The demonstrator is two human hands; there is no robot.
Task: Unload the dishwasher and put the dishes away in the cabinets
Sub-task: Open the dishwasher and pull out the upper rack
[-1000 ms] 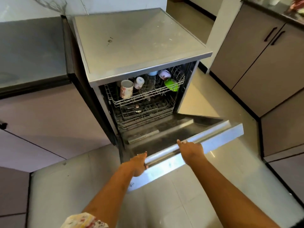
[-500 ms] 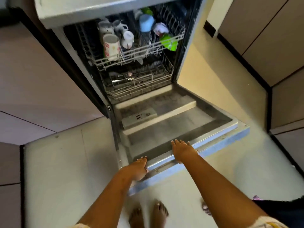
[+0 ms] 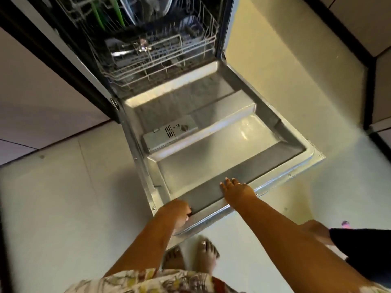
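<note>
The dishwasher door (image 3: 211,163) lies folded down nearly flat, its steel inner face up. My left hand (image 3: 176,212) curls over the door's front edge near its left corner. My right hand (image 3: 237,190) rests flat on the dark strip along that edge, fingers pointing inward. Behind the door the lower wire rack (image 3: 156,53) sits inside the tub, with a cutlery basket (image 3: 148,49) holding some metal pieces. A clear glass bowl (image 3: 146,7) and green items (image 3: 99,15) show at the top. The upper rack is out of view.
A grey detergent dispenser (image 3: 169,133) sits on the door's inner face. Pale cabinet fronts (image 3: 38,92) flank the machine on the left, more cabinets (image 3: 378,39) stand at the right. My bare feet (image 3: 190,259) are on the light floor just below the door's edge.
The door has swung down from half open to nearly flat with both hands on its edge. My view has tipped downward, so the upper rack with the mugs has left the frame.
</note>
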